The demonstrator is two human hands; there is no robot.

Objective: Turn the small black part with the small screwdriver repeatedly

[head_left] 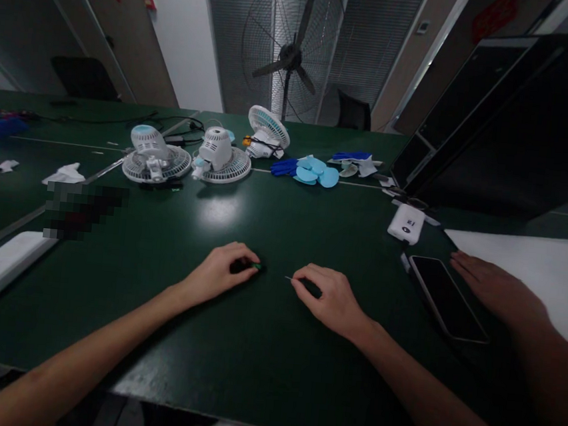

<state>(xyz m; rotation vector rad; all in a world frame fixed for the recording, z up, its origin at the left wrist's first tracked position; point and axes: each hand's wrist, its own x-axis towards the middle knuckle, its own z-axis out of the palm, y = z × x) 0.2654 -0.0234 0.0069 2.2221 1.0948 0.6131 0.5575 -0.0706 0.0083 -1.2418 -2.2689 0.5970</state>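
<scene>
My left hand [224,269] pinches a small green piece [257,266] between thumb and forefinger, just above the dark green table [160,355]. The piece is too small to tell its kind. Across a short gap, my right hand [325,296] is closed in a pinch on a thin, pale, pin-like rod [288,278] whose tip points left toward the green piece. The rest of the rod is hidden by my fingers. The two hands are apart, and the held things do not touch.
Another person's hand [500,291] lies at the right, beside a phone [446,297] and a white sheet [535,264]. White fans [223,163], light-blue blades [317,171] and a blue glove [283,167] lie farther back. A black monitor [513,128] stands back right, a white power bank [406,223] before it.
</scene>
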